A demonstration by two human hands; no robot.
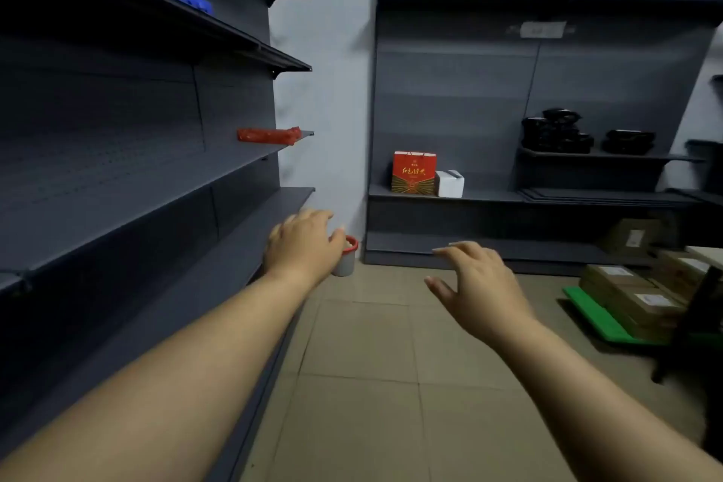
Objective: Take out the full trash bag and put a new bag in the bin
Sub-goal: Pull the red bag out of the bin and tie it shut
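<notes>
A small grey bin with a red bag rim stands on the floor in the far corner, between two dark shelf units. It looks filled to the top with pale trash. My left hand is stretched out in front of the bin and hides its left part, fingers relaxed and holding nothing. My right hand hovers to the right over the floor, fingers spread, holding nothing. A red roll, possibly bags, lies on the left shelf above the bin.
Dark shelving runs along the left; another unit stands at the back with a red gift bag and a white box. Cardboard boxes on a green board sit at the right. A tiled floor lies between.
</notes>
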